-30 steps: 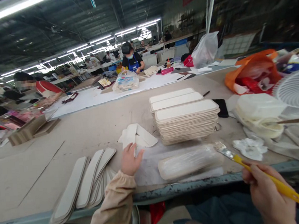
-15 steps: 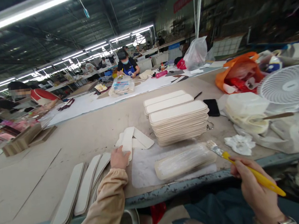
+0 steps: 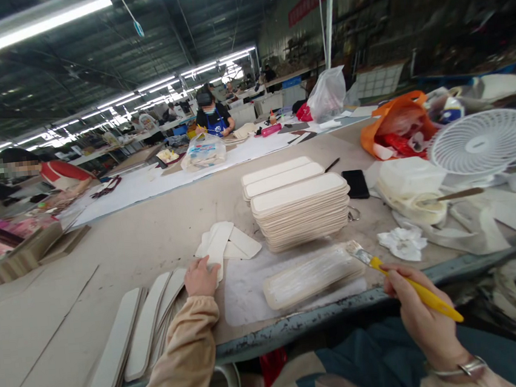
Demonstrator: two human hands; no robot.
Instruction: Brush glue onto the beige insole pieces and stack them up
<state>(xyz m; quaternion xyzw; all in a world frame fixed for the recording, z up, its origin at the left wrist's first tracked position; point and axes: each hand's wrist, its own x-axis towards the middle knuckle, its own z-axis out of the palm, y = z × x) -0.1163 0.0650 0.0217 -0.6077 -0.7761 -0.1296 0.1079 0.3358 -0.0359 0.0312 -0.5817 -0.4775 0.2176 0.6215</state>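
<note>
My right hand (image 3: pixel 421 305) grips a yellow-handled paintbrush (image 3: pixel 412 282). Its white-smeared bristles touch the right end of a long rounded strip (image 3: pixel 311 276), which is streaked with wet white paste. That strip lies on a translucent sheet (image 3: pixel 245 301) near the table's front edge. With fingers apart, my left hand (image 3: pixel 201 278) rests on the near end of a pale strip (image 3: pixel 220 246) in a small loose pile. Left of that hand, several stacked strips (image 3: pixel 117 341) lie fanned out. Behind the pasted strip stands a tall stack of cream strips (image 3: pixel 303 210).
To the right lie a black phone (image 3: pixel 355 184), crumpled white tissue (image 3: pixel 402 243), a paste tub with a stick (image 3: pixel 423 202), a white fan (image 3: pixel 484 142) and an orange bag (image 3: pixel 392 126). Cardboard blocks (image 3: pixel 29 252) sit far left. Co-workers sit across the table.
The view has turned slightly, so most things sit a little further left. My left hand stays on the loose pile, and the brush remains at the pasted strip's right end.
</note>
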